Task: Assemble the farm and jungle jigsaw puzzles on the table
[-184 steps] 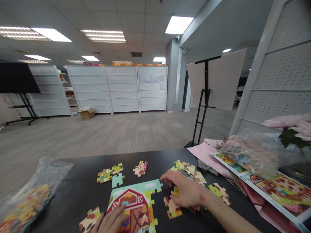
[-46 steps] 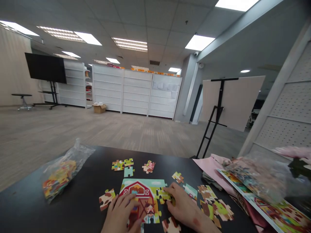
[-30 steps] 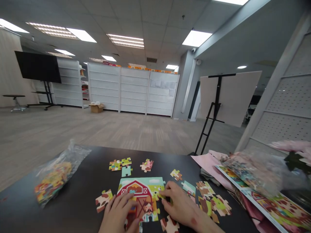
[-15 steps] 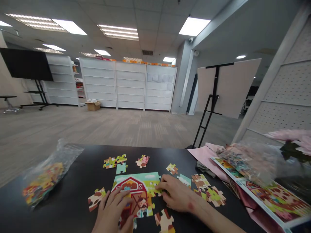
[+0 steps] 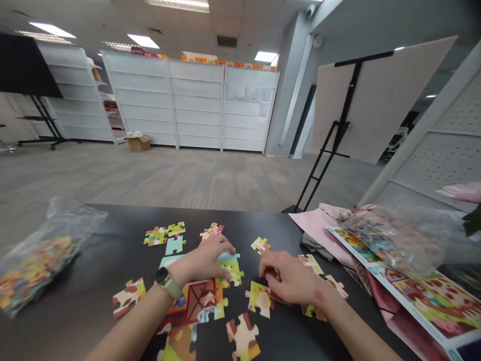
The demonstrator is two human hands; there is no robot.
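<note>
The partly assembled puzzle (image 5: 205,301), showing a red barn and a moustached farmer, lies on the black table (image 5: 116,250) directly in front of me. Its right edge is uneven, with tabs exposed.

My left hand (image 5: 205,256) lies across the upper part of it, thumb and fingers parted over the green right-hand section; a watch (image 5: 169,282) is on that wrist. My right hand (image 5: 287,276), well apart from the left, is curled low over loose pieces to the right of the puzzle. I cannot tell whether it grips one.

A green-and-tan piece (image 5: 260,299) lies between the puzzle and my right hand; a brown-spotted piece (image 5: 244,337) lies nearer to me. Another brown-spotted piece (image 5: 129,298) is to the left, beside my forearm. Beyond the puzzle I note a joined green cluster (image 5: 163,234), a teal piece (image 5: 175,244) and a pink pig piece (image 5: 211,230).

At far left is a clear bag (image 5: 41,265) containing pieces. At right, a printed sheet (image 5: 428,306) lies partly under a plastic bag (image 5: 391,240). An easel (image 5: 340,130) stands on the floor beyond.
</note>
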